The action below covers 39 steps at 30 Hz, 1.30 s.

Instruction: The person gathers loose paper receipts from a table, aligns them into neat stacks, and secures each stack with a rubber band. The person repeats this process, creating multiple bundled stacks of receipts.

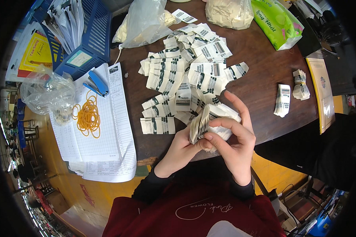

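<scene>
White and thick, a stack of printed labels (199, 128) sits between the person's hands at the brown table (265, 75); I see the left hand (177, 154) cup it and the right hand (238, 147) pinch its edge between thumb and finger. Loose labels (213, 52) spread beyond.

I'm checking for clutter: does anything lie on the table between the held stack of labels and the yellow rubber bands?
Yes: a few loose printed labels lie on the table left of the held stack of labels, with the yellow rubber bands beyond, on gridded paper. Nothing tall is visible between.
</scene>
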Motion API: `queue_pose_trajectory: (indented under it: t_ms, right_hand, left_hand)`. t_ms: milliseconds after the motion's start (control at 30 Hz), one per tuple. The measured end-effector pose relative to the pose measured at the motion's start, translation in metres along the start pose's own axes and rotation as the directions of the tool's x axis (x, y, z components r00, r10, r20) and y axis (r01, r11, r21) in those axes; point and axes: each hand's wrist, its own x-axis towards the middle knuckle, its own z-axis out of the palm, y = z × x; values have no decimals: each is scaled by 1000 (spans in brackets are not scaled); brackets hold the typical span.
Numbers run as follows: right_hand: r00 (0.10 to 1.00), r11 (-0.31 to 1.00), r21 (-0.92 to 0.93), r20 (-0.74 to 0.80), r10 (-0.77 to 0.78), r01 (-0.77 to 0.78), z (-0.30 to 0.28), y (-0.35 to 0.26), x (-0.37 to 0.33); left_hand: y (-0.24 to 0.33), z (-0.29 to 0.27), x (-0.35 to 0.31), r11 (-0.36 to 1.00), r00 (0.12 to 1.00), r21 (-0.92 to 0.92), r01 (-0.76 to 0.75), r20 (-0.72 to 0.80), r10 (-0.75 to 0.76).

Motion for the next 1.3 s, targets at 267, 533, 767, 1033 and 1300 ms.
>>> queue_pose_trajectory:
  t_ms: [267,533,767,1033,1300]
  right_hand:
    - [1000,1000,-14,-2,-2,2,-1,-4,2]
    - [996,996,-45,-37,-76,74,3,1,-1]
    - [996,997,-38,64,-64,67,-42,-14,20]
    - [852,690,-641,519,68,335,-55,-6,33]
    - [976,998,44,-213,53,-44,-167,24,14]
  left_hand:
    - [11,8,5,947,997,313,-71,46,59]
    - [18,16,9,832,979,515,-205,92,184]
    - [9,16,10,992,997,-105,-76,-4,76]
    - [13,7,7,855,994,-508,-103,-14,111]
    - [16,7,9,827,996,-558,71,91,-24]
